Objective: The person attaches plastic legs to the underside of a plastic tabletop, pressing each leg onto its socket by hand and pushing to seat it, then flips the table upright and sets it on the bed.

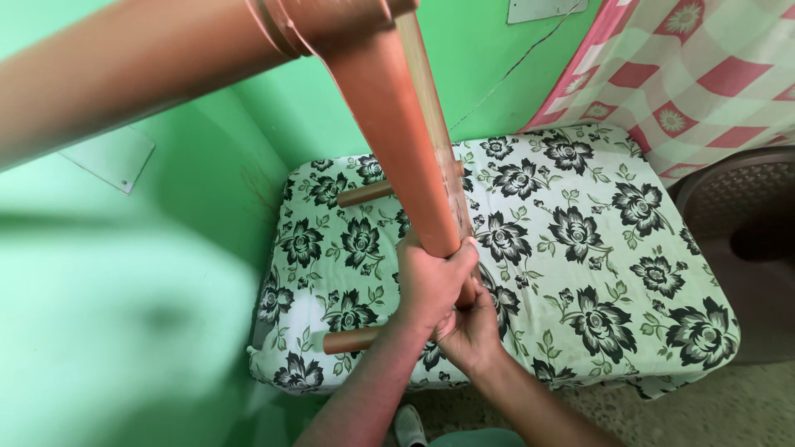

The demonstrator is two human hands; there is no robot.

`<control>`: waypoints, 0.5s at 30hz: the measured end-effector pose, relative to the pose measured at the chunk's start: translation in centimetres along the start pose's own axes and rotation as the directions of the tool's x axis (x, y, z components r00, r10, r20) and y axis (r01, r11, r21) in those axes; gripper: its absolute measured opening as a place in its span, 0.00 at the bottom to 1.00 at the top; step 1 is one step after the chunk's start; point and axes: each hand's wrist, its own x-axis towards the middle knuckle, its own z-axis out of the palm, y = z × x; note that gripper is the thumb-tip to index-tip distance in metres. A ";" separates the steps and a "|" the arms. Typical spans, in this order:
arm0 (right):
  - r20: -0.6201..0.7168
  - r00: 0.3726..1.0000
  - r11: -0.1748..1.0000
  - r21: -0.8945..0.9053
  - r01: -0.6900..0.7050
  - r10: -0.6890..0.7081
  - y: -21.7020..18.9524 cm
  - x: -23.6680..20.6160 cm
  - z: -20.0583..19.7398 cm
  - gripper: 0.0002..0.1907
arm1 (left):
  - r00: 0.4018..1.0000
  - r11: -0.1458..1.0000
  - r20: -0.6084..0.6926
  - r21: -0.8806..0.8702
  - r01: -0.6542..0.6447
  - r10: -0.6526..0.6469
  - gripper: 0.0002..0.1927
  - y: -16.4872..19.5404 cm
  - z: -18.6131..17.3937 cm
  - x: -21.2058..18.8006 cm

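Head view: left hand (426, 281) and right hand (470, 324) each have their grip wrapped tight around the lower end of an orange pipe (397, 132), centre frame, rising to upper left. Below lies a floral-sheeted bed (596, 248); two wooden rods (364, 194) protrude at its left.

Both hands closing together, one above the other, low in the middle of the view.

The left hand (431, 277) is sitting on top, knuckles up, its grip curling tight with fingers wrapping over to the right. The right hand (470, 327) is pressing in just beneath and touching it, palm turning upward. Both bare forearms are rising from the bottom edge, converging at the wrists.
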 end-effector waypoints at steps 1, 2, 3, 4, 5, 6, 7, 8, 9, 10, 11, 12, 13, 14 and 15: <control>-0.055 0.998 1.000 -0.010 0.013 -0.014 -0.2 0.1 -0.1 0.19 | 1.000 1.000 -0.001 0.000 -0.012 0.012 0.06 0.2 0.0 0.1; -0.110 0.994 0.999 -0.021 0.024 -0.027 -0.3 0.2 -0.3 0.20 | 1.000 1.000 -0.003 0.001 -0.022 0.022 0.06 0.3 -0.1 0.1; -0.166 0.985 0.999 -0.033 0.034 -0.039 -0.5 0.1 -0.4 0.21 | 0.999 0.999 -0.006 0.001 -0.033 0.033 0.06 0.5 -0.1 0.1; -0.144 0.988 0.998 -0.042 0.054 -0.060 -0.9 0.0 -0.4 0.21 | 1.000 1.000 -0.006 -0.018 -0.009 0.009 0.07 0.7 -0.1 0.0; -0.120 0.990 0.996 -0.050 0.075 -0.080 -1.2 -0.1 -0.3 0.22 | 1.000 0.999 -0.006 -0.038 0.012 -0.012 0.07 0.9 -0.1 0.0; -0.096 0.990 0.994 -0.059 0.095 -0.101 -1.5 -0.4 -0.2 0.22 | 0.999 0.998 -0.006 -0.058 0.034 -0.034 0.08 1.1 -0.1 -0.1; -0.123 0.986 0.993 -0.047 0.110 -0.115 -1.7 -0.6 0.0 0.22 | 0.998 0.994 -0.018 -0.092 0.055 -0.057 0.08 1.2 0.0 -0.1; -0.150 0.980 0.991 -0.035 0.127 -0.130 -2.1 -1.0 0.4 0.21 | 0.996 0.989 -0.028 -0.126 0.076 -0.080 0.07 1.4 0.1 -0.2; -0.175 0.974 0.989 -0.024 0.145 -0.147 -2.5 -1.3 0.8 0.21 | 0.994 0.982 -0.036 -0.162 0.095 -0.102 0.07 1.5 0.2 -0.2; -0.168 0.971 0.986 -0.024 0.166 -0.168 -2.8 -1.8 1.2 0.19 | 0.997 0.979 -0.047 -0.199 0.055 -0.065 0.07 1.6 0.3 -0.2; -0.161 0.969 0.982 -0.023 0.188 -0.189 -3.1 -2.3 1.6 0.18 | 0.998 0.972 -0.059 -0.235 0.015 -0.029 0.09 1.7 0.3 -0.3; -0.154 0.965 0.978 -0.022 0.209 -0.210 -3.3 -2.8 1.9 0.17 | 0.997 0.962 -0.072 -0.270 -0.026 0.006 0.12 1.7 0.4 -0.4; -0.135 0.966 0.975 -0.021 0.221 -0.222 -3.5 -3.2 2.3 0.16 | 0.998 0.952 -0.064 -0.303 -0.038 0.020 0.13 1.7 0.5 -0.6; -0.118 0.965 0.972 -0.020 0.233 -0.234 -3.7 -3.6 2.6 0.15 | 0.998 0.940 -0.058 -0.336 -0.049 0.031 0.15 1.7 0.6 -0.7; -0.102 0.964 0.970 -0.020 0.244 -0.244 -3.9 -4.1 2.8 0.15 | 0.998 0.928 -0.052 -0.369 -0.058 0.042 0.17 1.6 0.7 -1.0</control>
